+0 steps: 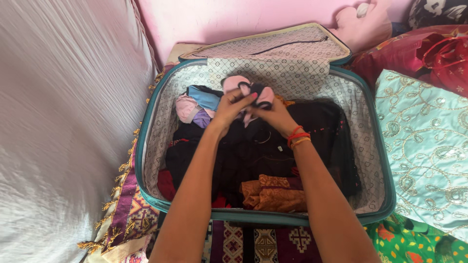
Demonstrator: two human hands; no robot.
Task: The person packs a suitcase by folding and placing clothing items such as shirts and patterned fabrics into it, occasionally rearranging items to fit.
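Observation:
An open teal suitcase (142, 146) with a patterned lining lies before me, packed with mostly black clothes (312, 131). Both my hands meet over its far half. My left hand (230, 108) and my right hand (274, 114) together grip a small pink-and-black garment (253, 92), held just above the packed clothes. Red and orange bangles circle my right wrist. A folded orange cloth (273, 192) lies at the near side, and pink, blue and purple small items (197, 104) sit at the far left corner.
The suitcase lid (273, 45) stands open against a pink wall. A white sheet (63, 122) covers the left. A light blue embroidered cloth (429, 146) lies on the right, with red fabric (429, 53) behind it. A patterned purple bedcover (253, 243) lies below.

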